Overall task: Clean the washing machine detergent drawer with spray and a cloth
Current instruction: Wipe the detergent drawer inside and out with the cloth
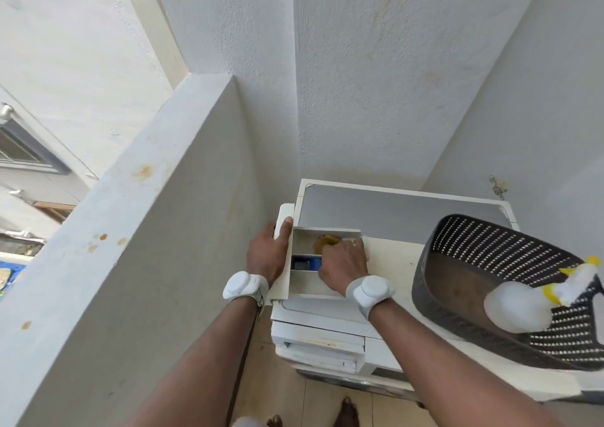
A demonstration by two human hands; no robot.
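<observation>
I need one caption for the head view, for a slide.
Left hand steadies the detergent drawer while right hand wipes inside with a cloth.

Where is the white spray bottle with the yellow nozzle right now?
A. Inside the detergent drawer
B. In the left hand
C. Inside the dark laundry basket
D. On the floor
C: the spray bottle lies in the dark laundry basket on the washing machine, while both hands are busy at the drawer.

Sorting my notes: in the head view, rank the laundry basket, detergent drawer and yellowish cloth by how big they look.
1. laundry basket, though it sits nearest the camera.
2. detergent drawer.
3. cloth, mostly hidden under the right hand.
</observation>
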